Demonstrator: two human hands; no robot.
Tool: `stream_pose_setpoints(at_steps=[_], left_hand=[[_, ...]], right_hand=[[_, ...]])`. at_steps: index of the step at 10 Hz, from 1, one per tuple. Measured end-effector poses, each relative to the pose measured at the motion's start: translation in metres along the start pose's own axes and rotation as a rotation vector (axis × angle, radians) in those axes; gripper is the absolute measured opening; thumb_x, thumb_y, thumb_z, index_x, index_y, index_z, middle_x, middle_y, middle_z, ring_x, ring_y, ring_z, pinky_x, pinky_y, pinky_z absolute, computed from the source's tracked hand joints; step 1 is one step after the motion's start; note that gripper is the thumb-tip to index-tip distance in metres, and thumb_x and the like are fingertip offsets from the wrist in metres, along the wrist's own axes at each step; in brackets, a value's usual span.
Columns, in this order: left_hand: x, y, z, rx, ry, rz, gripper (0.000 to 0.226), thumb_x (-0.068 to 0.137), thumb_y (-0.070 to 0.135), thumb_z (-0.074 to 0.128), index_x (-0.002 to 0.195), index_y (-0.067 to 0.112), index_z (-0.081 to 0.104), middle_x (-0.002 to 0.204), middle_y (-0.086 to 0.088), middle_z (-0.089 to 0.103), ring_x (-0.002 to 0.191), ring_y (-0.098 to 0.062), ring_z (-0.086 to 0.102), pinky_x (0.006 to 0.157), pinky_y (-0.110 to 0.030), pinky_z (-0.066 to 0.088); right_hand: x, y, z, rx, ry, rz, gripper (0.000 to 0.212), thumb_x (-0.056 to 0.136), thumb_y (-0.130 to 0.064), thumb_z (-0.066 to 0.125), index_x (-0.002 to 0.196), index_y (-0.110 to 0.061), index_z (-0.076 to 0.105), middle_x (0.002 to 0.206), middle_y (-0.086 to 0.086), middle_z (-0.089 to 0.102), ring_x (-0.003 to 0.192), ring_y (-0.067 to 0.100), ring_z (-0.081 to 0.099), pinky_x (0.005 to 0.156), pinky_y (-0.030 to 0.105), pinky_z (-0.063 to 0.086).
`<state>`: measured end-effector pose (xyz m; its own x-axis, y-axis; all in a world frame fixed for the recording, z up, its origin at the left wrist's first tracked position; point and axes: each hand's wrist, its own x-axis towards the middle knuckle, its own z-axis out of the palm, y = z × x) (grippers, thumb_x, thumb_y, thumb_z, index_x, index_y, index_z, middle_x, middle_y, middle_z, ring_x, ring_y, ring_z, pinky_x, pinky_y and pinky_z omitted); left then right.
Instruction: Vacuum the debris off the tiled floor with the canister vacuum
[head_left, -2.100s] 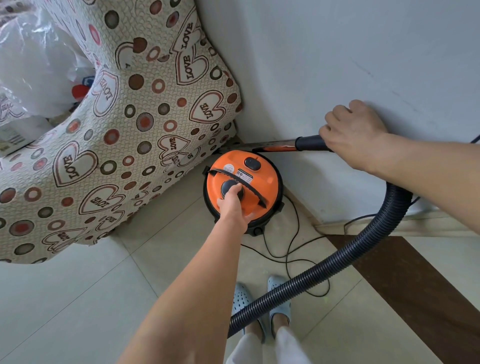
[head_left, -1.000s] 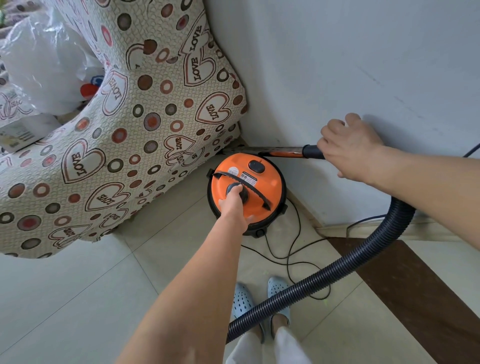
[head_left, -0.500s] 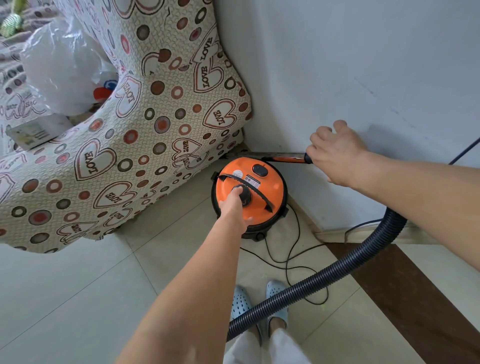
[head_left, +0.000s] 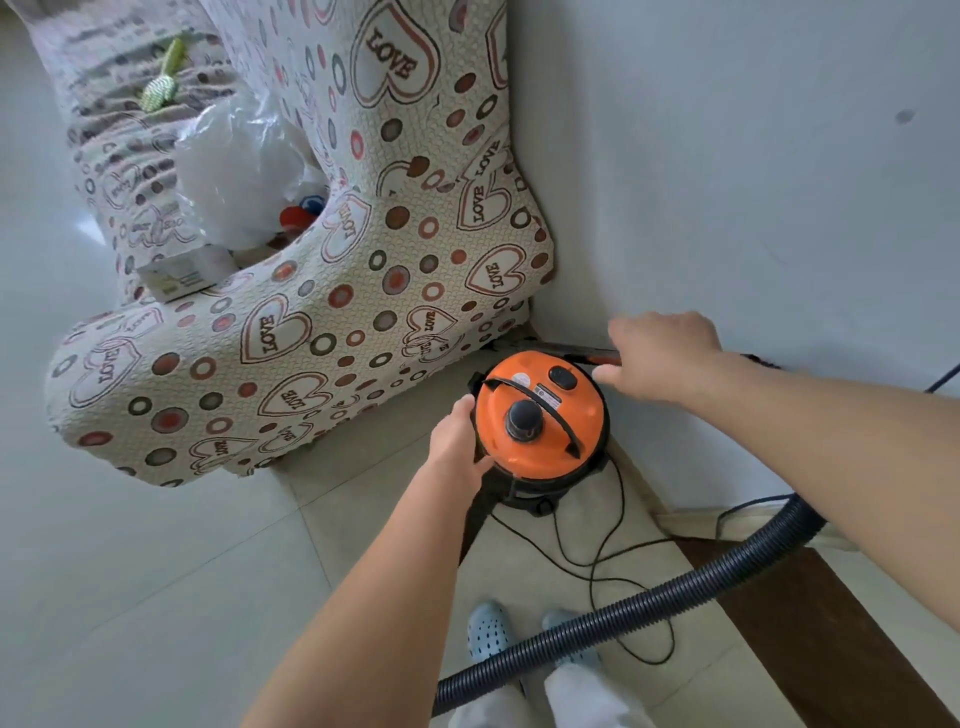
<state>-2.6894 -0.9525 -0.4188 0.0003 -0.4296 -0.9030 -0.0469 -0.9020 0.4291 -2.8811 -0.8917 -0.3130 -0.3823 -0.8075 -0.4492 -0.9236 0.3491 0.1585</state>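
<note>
The canister vacuum stands upright on the tiled floor, in the corner between the patterned sofa and the white wall. Its orange lid faces up, with the black knob at centre and a black switch toward the wall side.

The left hand rests against the left edge of the lid, fingers curled over the rim; it does not touch the knob. The right hand is above the far right edge of the lid, fingers extended toward the switch and loosely together. The hand is blurred, so whether it grips the wand beneath it cannot be told.

The wand lies along the base of the wall, its long axis running left to right behind the canister, the nozzle end pointing toward the sofa. The ribbed hose loops from the right, past the person's slippers, and the power cord lies slack on the floor.

The right hand is the nearer to both switch and wand; the switch lies just left of its fingertips. No debris is discernible from this position.
</note>
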Motion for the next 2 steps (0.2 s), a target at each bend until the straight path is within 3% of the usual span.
stream_pose_setpoints(at_steps=[1,2], left_hand=[[-0.016,0.011,-0.029,-0.021,0.025,0.055,0.05,0.094,0.044,0.055,0.135,0.017,0.048,0.128,-0.005,0.058,0.128,-0.024,0.046,0.1,-0.042,0.047],[-0.04,0.026,-0.058,-0.105,0.018,0.163,0.056,0.096,0.046,0.051,0.143,0.017,0.043,0.117,-0.004,0.064,0.123,-0.024,0.05,0.098,-0.04,0.046]], right_hand=[[0.0,-0.02,-0.022,0.316,0.024,0.032,0.043,0.094,-0.057,0.054,0.115,-0.02,0.059,0.11,0.004,0.065,0.099,0.027,0.06,0.074,0.034,0.042],[-0.01,-0.042,-0.046,0.772,0.039,-0.033,0.039,0.094,-0.052,0.057,0.112,-0.018,0.066,0.107,0.002,0.069,0.1,0.024,0.065,0.087,0.041,0.053]])
